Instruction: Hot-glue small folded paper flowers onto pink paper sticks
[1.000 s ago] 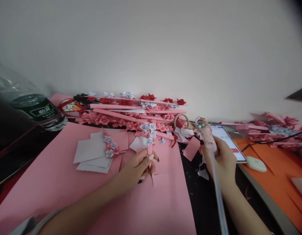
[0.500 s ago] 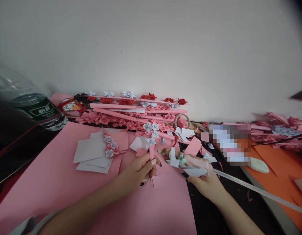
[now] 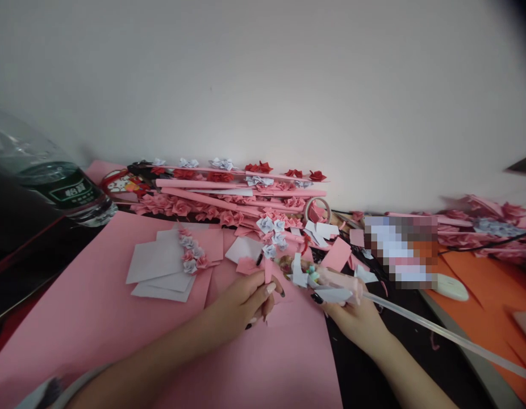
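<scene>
My left hand (image 3: 257, 295) is closed round a pink paper strip (image 3: 268, 271), held upright. White folded-paper flowers (image 3: 271, 234) cluster at the strip's upper end. To the right, my right hand (image 3: 352, 312) grips a hot glue gun (image 3: 331, 278) with paper scraps and small coloured bits stuck on it. A long clear glue stick (image 3: 437, 329) juts from its back. The gun's tip points left, close to the flowers; I cannot tell whether it touches them. Below my hands lies a large pink sheet (image 3: 288, 363).
White paper squares (image 3: 152, 264) and a small pink-and-white flower spray (image 3: 192, 253) lie left. Behind are several finished flower stems (image 3: 203, 184) and a tape roll (image 3: 317, 210). A water bottle (image 3: 67, 187) stands far left; a white mouse (image 3: 453, 287) sits on orange paper (image 3: 493, 295).
The flowers on the pink strip have shifted slightly right and down, with the strip leaning a little. The glue gun has moved slightly left, closer to them.
</scene>
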`<state>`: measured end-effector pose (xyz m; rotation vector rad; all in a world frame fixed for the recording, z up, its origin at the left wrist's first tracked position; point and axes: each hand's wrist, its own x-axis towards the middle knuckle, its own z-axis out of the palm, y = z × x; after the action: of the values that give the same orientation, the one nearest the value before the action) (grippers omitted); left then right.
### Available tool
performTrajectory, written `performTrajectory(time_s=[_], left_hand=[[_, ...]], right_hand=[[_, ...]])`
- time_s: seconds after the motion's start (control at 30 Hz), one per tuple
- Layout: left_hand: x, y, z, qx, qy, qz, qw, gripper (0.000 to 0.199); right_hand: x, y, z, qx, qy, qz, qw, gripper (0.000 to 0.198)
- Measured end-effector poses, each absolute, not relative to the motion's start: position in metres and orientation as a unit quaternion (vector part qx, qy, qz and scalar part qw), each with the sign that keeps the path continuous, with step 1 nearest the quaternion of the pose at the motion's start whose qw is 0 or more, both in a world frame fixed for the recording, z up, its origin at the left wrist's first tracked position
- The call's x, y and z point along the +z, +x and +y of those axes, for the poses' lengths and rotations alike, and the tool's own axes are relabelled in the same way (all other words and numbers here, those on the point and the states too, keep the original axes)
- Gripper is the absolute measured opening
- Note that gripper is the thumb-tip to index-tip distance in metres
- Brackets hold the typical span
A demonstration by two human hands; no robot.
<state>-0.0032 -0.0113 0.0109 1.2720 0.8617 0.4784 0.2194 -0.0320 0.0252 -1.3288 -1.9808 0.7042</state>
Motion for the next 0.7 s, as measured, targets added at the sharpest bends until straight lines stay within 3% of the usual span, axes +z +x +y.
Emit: performTrajectory(time_s=[0.7], left_hand=[[0.0105,-0.0041,-0.0104,0.229,0.553,0.372,0.709,0.024]], right_hand=[[0.0274,0.2181,-0.0332,0.284,-0.532,-0.740,0.299,0.014]])
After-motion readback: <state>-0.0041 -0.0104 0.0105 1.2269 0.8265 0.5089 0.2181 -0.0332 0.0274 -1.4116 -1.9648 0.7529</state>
